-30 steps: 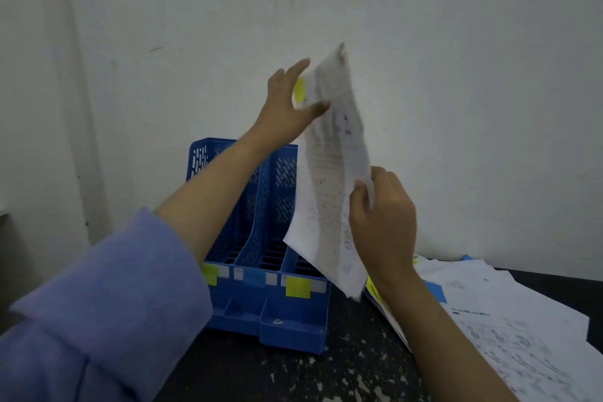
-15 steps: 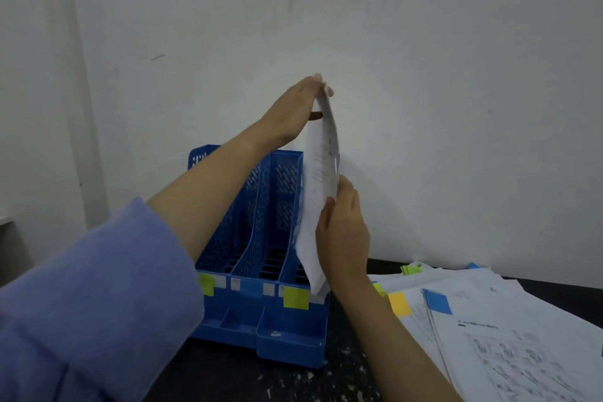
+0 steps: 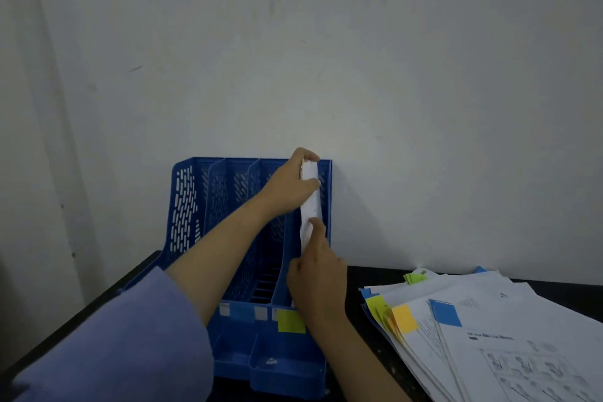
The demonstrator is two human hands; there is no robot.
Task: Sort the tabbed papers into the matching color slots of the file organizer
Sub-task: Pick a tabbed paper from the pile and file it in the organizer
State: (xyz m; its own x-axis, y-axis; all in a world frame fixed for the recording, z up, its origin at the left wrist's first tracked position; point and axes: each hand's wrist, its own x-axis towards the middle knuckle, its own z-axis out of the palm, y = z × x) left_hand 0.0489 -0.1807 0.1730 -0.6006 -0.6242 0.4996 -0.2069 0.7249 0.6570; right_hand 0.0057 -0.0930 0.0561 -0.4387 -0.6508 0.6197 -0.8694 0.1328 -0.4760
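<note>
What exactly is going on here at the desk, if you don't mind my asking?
A person is filing a sheet of paper into the rightmost slot of the blue file organizer, the one marked with a yellow-green tab. The left hand grips its top and the right hand steadies its lower edge. A stack of tabbed papers waits alongside.

Blue file organizer (image 3: 186, 206) (perforated walls) with yellow label (image 3: 291, 321); white papers (image 3: 509, 336) carry yellow, blue, green tabs.
</note>
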